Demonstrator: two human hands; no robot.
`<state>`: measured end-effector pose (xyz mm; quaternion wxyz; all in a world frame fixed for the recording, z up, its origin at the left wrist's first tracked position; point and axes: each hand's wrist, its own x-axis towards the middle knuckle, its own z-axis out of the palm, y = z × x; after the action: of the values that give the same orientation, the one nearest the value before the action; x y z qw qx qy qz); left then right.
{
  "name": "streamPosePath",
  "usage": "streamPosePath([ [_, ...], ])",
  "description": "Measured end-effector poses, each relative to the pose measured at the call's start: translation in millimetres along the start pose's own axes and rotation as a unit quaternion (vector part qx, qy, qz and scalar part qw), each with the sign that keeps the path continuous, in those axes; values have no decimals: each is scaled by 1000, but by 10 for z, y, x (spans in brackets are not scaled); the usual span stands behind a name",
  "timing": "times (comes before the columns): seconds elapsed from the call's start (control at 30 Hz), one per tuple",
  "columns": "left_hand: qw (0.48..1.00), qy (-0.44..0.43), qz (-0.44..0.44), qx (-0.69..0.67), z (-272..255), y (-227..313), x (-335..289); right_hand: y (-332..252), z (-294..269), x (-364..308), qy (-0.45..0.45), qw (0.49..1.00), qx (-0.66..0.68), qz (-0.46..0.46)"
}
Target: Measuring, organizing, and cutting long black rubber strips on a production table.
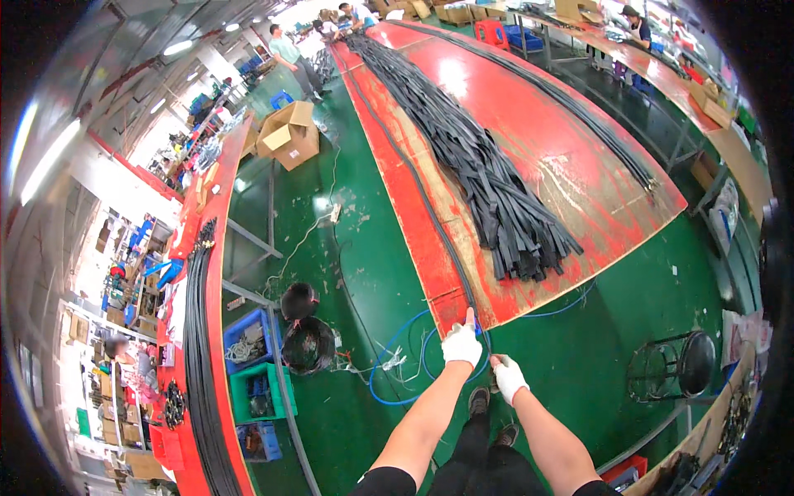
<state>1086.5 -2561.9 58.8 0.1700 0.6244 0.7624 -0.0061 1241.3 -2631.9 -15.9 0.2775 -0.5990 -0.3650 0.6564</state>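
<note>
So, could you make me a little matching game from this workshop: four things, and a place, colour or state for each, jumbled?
Things:
1. Left hand
2. Long single black strip
3. Cardboard box
4. Round stool

Descriptions:
A. Standing with its flaps open
B. Black-seated, on the green floor at the right
C. In a white glove, at the near end of the wide red table
D. Lying lengthwise near the wide red table's left edge

Pairs: 1-C, 2-D, 3-A, 4-B
</note>
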Motion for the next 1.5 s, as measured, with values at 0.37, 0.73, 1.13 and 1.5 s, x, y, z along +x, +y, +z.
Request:
streamPosePath([
  [0.37,1000,10,-7,-4,44,-68,-40,-31,179,43,-26,999,21,37],
  [0.73,1000,-8,-23,6,8,27,-43,-172,103,-50,-14,1000,-4,21],
  [1.13,1000,-3,-7,20,62,-13,-20,189,116,-418,77,997,-3,-29],
  [1.5,999,16,9,26,72,-41,-38,324,68,-468,71,997,-19,-22],
])
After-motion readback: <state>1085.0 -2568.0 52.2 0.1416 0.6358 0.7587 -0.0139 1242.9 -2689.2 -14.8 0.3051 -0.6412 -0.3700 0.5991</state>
